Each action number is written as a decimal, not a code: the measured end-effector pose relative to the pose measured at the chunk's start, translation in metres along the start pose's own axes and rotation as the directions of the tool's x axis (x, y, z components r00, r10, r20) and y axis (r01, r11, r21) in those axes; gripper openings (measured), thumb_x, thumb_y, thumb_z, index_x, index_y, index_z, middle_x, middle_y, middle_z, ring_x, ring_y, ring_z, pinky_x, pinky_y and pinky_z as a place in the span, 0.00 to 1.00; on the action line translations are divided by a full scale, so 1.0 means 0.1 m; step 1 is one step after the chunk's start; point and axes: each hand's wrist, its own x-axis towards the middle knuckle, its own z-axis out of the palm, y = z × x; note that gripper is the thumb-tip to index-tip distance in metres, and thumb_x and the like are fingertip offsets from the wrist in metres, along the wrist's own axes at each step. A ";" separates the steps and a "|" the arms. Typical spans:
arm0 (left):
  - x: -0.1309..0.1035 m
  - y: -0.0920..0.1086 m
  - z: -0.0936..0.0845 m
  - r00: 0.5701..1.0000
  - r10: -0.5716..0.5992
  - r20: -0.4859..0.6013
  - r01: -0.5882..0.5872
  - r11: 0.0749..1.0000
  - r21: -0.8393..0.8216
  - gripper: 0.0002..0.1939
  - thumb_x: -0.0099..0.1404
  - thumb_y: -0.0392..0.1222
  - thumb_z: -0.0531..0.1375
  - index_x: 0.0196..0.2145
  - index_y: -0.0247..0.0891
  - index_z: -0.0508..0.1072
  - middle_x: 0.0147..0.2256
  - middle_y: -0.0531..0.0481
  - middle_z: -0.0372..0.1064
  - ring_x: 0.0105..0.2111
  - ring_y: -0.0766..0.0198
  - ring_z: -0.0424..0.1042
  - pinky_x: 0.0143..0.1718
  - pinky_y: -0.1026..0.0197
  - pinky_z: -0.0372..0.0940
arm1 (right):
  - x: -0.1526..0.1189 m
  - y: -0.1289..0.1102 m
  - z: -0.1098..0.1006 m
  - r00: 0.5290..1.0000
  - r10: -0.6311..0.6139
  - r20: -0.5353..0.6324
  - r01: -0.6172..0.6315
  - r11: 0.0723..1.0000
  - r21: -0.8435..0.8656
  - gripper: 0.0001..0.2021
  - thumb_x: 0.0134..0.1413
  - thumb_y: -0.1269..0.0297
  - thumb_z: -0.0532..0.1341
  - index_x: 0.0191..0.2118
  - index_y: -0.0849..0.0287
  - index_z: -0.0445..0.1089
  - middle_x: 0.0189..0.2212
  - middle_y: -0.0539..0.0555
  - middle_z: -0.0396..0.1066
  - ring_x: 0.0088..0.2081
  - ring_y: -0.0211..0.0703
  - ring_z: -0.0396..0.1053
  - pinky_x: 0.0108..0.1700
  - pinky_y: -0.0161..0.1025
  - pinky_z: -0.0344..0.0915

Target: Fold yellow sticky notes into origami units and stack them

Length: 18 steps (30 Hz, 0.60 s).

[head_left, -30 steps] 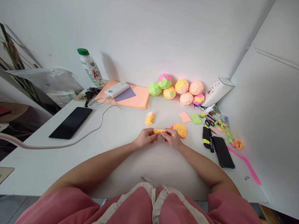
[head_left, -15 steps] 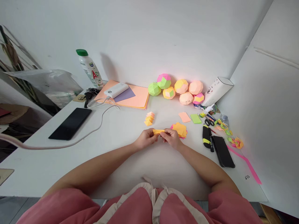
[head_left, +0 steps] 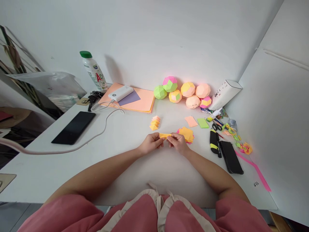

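Observation:
Between my hands is a small folded piece of orange-yellow paper (head_left: pixel 165 135), held level above the white table. My left hand (head_left: pixel 151 143) pinches its left end, and my right hand (head_left: pixel 177 142) pinches the right end with the thumb across its front. Just beyond my right hand lies a loose stack of orange paper squares (head_left: pixel 186 134) with pink edges showing beneath. Ahead of my left hand sits a short row of folded paper pieces (head_left: pixel 154 123), peach at the back and yellow-orange in front. A peach paper square (head_left: pixel 191 121) and a green one (head_left: pixel 202 123) lie farther back.
Several faceted paper balls (head_left: pixel 187 89) are grouped by the wall. At right are scissors (head_left: pixel 216 127), a cutter (head_left: pixel 213 141), a black case (head_left: pixel 231 157) and paper scraps. Left are a phone (head_left: pixel 73 128), a power bank (head_left: pixel 120 93) with its cable, and a bottle (head_left: pixel 94 72).
Both hands keep their pinch on the folded paper. The fingers have shifted only slightly, and the whole view has moved a few pixels.

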 end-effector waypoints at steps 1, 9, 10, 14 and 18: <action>0.00 0.00 0.00 1.000 0.000 0.000 0.000 1.000 -0.005 0.19 0.58 0.56 0.56 0.27 0.36 0.62 0.23 0.52 0.68 0.20 0.70 0.62 0.21 0.66 0.56 | 0.00 0.00 0.00 1.000 -0.001 0.001 0.001 1.000 0.001 0.14 0.52 0.55 0.59 0.24 0.61 0.66 0.17 0.47 0.62 0.19 0.32 0.61 0.22 0.32 0.58; -0.01 0.02 0.01 1.000 0.002 -0.008 -0.001 1.000 0.015 0.19 0.58 0.57 0.56 0.27 0.36 0.63 0.22 0.53 0.67 0.20 0.70 0.62 0.22 0.66 0.57 | 0.00 0.00 0.00 1.000 0.000 -0.001 0.000 1.000 0.005 0.14 0.52 0.55 0.59 0.24 0.61 0.66 0.18 0.47 0.63 0.19 0.32 0.61 0.22 0.32 0.58; -0.01 0.03 0.01 1.000 0.004 -0.008 -0.003 1.000 0.013 0.19 0.58 0.57 0.56 0.26 0.36 0.63 0.22 0.53 0.67 0.20 0.70 0.62 0.22 0.66 0.57 | 0.00 0.00 0.00 1.000 -0.001 -0.002 0.001 1.000 0.002 0.14 0.51 0.55 0.59 0.23 0.61 0.66 0.19 0.48 0.63 0.19 0.32 0.61 0.21 0.32 0.58; -0.01 0.03 0.01 1.000 0.004 -0.005 -0.004 1.000 -0.002 0.19 0.58 0.57 0.56 0.25 0.37 0.61 0.21 0.54 0.67 0.19 0.70 0.62 0.21 0.66 0.57 | 0.00 -0.02 0.00 1.000 0.005 -0.009 -0.005 1.000 -0.002 0.15 0.51 0.55 0.59 0.23 0.61 0.66 0.19 0.48 0.63 0.19 0.32 0.61 0.21 0.32 0.58; -0.01 0.03 0.01 1.000 0.003 -0.009 -0.003 1.000 0.011 0.19 0.58 0.56 0.56 0.25 0.37 0.61 0.20 0.54 0.66 0.19 0.70 0.62 0.21 0.66 0.56 | 0.00 -0.01 0.00 1.000 0.011 -0.010 -0.011 1.000 -0.011 0.15 0.51 0.54 0.59 0.23 0.61 0.66 0.16 0.47 0.62 0.18 0.33 0.61 0.21 0.33 0.58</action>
